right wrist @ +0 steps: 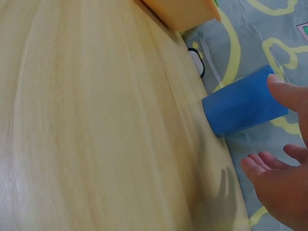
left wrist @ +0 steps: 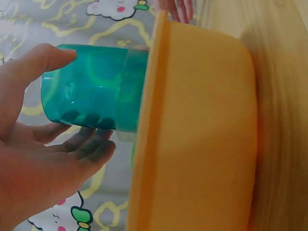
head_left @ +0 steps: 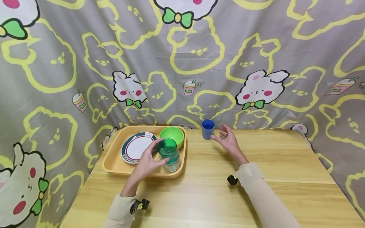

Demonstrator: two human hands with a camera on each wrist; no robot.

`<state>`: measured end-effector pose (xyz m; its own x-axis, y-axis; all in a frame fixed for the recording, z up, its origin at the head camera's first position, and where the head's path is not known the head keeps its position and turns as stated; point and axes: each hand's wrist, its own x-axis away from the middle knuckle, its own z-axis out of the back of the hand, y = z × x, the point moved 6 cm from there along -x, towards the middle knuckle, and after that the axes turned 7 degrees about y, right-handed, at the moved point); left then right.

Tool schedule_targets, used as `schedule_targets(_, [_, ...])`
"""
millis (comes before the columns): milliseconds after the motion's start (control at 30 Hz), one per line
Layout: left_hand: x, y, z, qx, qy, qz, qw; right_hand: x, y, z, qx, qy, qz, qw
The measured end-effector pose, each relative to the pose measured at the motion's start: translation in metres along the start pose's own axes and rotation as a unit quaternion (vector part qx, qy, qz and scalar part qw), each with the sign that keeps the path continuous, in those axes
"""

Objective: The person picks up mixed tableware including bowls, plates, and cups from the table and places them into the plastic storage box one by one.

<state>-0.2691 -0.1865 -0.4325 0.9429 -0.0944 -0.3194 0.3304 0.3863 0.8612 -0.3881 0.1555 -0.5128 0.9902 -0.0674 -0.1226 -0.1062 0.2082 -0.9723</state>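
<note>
My left hand (head_left: 148, 161) has its thumb and fingers around a green see-through cup (head_left: 167, 148). That cup stands stacked in a clear cup (head_left: 172, 166) inside the tray's near right corner. In the left wrist view, the thumb lies on one side of the green cup (left wrist: 91, 86) and the fingers on the other. A blue six-sided cup (head_left: 208, 129) stands upright near the table's back edge. Beside it is my right hand (head_left: 229, 142), fingers spread and loosely bent. Its thumb overlaps the blue cup (right wrist: 245, 103) in the right wrist view; whether they touch I cannot tell.
The orange-yellow tray (head_left: 109, 163) sits on the left of the wooden table (head_left: 205, 196). It also holds a white plate with a dark green rim (head_left: 137, 147) and stacked green bowls (head_left: 172, 134). A patterned curtain (head_left: 199, 63) hangs right behind the table.
</note>
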Motion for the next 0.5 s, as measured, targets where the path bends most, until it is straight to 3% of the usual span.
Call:
schedule_targets(267, [0.001,-0.006,-0.001,-0.014,0.004,0.021,0.9997,-0.01,0.006,-0.016,-0.006,-0.002,-0.015,0.9999])
schedule_targets(500, [0.0,-0.009,-0.004,0.004,-0.002,0.028,0.9996,-0.015,0.007,-0.026,0.003,0.0,-0.016,0.9999])
